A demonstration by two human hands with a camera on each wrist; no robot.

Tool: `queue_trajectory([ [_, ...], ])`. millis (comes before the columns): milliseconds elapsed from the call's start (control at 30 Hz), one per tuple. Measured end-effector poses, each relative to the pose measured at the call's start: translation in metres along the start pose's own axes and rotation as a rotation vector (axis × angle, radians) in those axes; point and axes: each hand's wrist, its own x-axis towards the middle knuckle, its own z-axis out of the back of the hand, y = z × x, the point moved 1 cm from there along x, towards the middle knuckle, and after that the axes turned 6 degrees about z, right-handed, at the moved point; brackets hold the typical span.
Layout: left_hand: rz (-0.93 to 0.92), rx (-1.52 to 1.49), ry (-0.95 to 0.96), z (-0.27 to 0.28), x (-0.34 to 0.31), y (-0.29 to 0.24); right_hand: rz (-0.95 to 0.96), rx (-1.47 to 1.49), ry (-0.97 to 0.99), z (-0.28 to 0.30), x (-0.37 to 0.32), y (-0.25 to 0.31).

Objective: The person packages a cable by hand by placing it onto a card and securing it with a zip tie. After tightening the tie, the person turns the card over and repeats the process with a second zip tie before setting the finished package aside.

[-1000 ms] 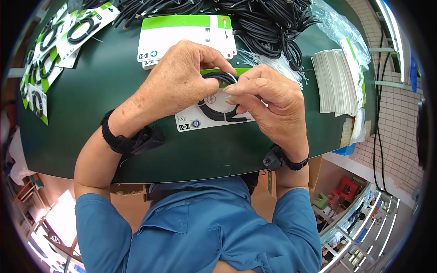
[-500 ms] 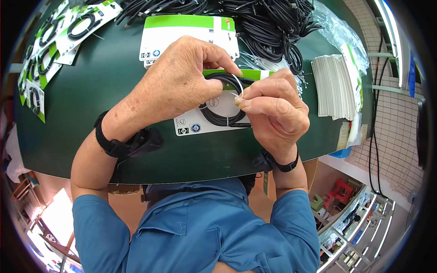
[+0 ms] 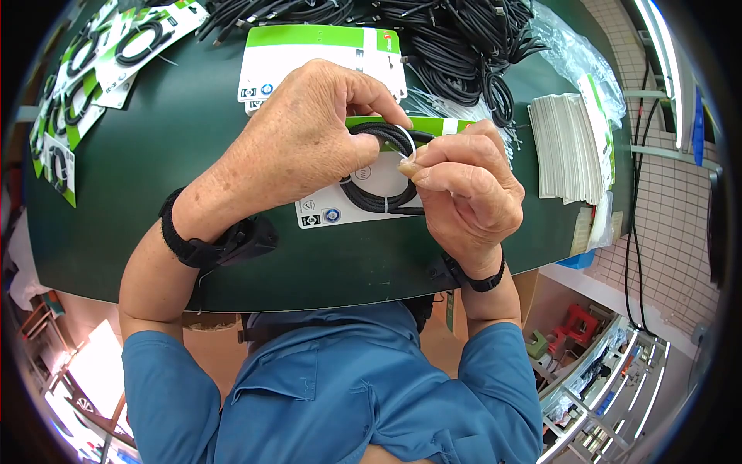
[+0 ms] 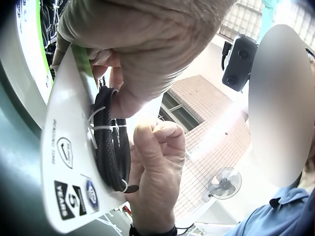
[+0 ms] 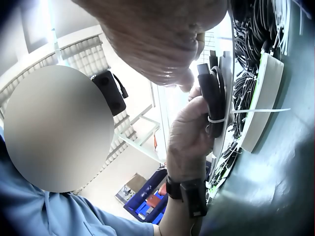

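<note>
A coiled black cable (image 3: 362,198) lies against a white and green packaging card (image 3: 318,207). My left hand (image 3: 313,127) grips coil and card together at the upper left, thumb pressed on the coil, forefinger reaching over the top edge. From the right, my right hand (image 3: 475,182) pinches the end of a thin white zip tie (image 3: 412,145) between thumb and forefinger. That tie loops round the upper right of the coil. In the left wrist view, more white ties (image 4: 102,127) band the coil. A cable plug (image 5: 203,71) shows in the right wrist view.
Behind my hands lie stacked cards (image 3: 263,66), bundles of black cables (image 3: 444,66) and loose white zip ties (image 3: 423,103). Finished-looking cable cards (image 3: 143,46) are piled far left. A row of cards (image 3: 568,147) and clear plastic (image 3: 580,50) sit at right.
My right hand has shifted a little right and turned, bringing the tie's ends together at the fingertips. The left hand keeps its hold on coil and card.
</note>
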Motion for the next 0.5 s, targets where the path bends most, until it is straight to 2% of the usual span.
queue_trajectory([
  [500, 0.010, 0.052, 0.034, 0.0000, -0.0011, -0.0029, -0.006, -0.004, 0.039, 0.0007, -0.0001, -0.0008],
])
